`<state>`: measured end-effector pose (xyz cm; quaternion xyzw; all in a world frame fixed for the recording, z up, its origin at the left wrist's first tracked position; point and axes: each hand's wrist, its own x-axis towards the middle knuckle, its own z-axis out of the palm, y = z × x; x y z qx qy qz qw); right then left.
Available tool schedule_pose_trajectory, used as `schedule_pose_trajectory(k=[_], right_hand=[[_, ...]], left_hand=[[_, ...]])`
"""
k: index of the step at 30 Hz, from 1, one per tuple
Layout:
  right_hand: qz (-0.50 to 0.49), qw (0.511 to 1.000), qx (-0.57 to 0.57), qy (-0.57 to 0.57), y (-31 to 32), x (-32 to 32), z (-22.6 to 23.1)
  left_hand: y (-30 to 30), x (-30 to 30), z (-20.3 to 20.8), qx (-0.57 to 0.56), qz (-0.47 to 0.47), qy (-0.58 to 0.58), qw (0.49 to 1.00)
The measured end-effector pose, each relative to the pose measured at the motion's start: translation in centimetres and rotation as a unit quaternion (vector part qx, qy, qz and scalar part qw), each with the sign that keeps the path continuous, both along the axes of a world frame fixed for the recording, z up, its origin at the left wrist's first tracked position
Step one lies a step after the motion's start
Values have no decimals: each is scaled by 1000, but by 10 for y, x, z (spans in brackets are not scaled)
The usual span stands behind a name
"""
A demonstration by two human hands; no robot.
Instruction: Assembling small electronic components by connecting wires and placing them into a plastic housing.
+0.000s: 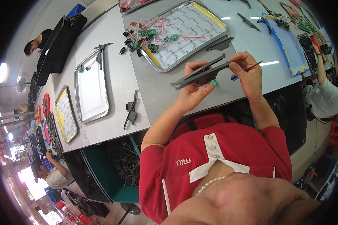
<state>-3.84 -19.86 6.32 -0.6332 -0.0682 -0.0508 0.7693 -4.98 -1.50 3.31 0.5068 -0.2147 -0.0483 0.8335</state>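
Just above the worktop [150, 88], two hands are busy with a long gray part [203, 77]. The left hand [193, 95] pinches it between thumb and fingers. A small green round piece [214, 83] shows by that thumb; I can't tell if it is stuck on. The right hand [248, 77] seems to pinch the part's other end, and it holds a thin tool [254, 66] with a blue end too. With two jobs for one hand, the tool could slip and scratch the part or poke a finger. A hard squeeze might bend the part. If the part swings toward the metal tray [164, 69], it could catch the pink wires [165, 27].
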Motion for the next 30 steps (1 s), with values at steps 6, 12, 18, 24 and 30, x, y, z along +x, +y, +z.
schedule_pose_trajectory(k=[6, 12, 18, 24, 30], right_hand=[[18, 997, -67, -32, -2, 2, 6], [21, 996, -84, -35, -7, -3, 6], [15, 996, -85, -37, -8, -3, 5], [16, 995, -90, -44, -7, -3, 6], [10, 994, -99, -47, -5, -4, 6]], left_hand=[[6, -1, -4, 50, -6, -36, 998], [8, 1, -8, 98, 10, -74, 992], [7, 0, -11, 94, 19, -90, 991], [4, 2, -12, 108, 32, -111, 987], [7, 0, -14, 106, 34, -120, 987]])
